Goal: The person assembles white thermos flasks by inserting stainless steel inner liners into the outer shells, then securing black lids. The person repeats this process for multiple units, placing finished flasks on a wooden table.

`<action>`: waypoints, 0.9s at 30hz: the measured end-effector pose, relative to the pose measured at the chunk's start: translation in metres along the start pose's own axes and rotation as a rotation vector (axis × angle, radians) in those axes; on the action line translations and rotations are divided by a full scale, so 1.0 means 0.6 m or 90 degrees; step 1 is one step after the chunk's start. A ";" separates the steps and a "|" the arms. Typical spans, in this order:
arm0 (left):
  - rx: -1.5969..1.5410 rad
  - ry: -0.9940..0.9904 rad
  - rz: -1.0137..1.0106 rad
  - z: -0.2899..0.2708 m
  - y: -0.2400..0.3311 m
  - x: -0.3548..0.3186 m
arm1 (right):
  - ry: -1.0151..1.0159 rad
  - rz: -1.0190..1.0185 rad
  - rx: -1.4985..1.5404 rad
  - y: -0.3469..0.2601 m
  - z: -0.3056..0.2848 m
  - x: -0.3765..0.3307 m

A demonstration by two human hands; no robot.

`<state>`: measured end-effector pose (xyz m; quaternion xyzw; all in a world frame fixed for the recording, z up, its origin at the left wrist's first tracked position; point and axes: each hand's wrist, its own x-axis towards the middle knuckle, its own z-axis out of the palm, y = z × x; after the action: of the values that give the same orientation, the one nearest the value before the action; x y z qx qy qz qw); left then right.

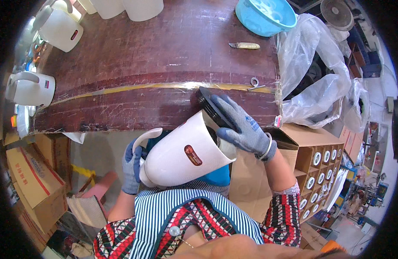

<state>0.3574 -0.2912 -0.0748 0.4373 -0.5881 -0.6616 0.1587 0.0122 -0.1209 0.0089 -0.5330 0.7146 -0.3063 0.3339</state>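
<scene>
A white jug with a curved handle and a dark red oval label lies tilted across my lap, its wide open end toward the upper right. My gloved left hand is closed round its narrow end, beside the handle. In my gloved right hand is a black ridged round cap, gripped by its rim. The cap is tilted at the jug's wide mouth and looks apart from most of its edge. The jug's inside is largely hidden by the cap and my right hand.
More white jugs stand along the dark red table's left side. A blue basin of white parts, a small knife and a metal ring are on the table. At right are a plastic bag and a partitioned carton; cardboard boxes sit left.
</scene>
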 end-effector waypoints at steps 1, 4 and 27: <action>-0.012 -0.015 -0.009 -0.001 0.005 0.001 | 0.031 0.000 -0.050 -0.008 0.001 0.003; -0.064 -0.120 0.056 -0.011 0.040 0.002 | 0.083 -0.055 0.009 -0.012 0.023 0.003; -0.231 0.071 0.071 -0.039 -0.048 0.005 | 0.118 -0.005 0.376 -0.073 0.084 -0.059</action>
<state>0.3822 -0.3009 -0.1007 0.4042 -0.4729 -0.7219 0.3032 0.0845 -0.1015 0.0191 -0.3858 0.6200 -0.5491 0.4066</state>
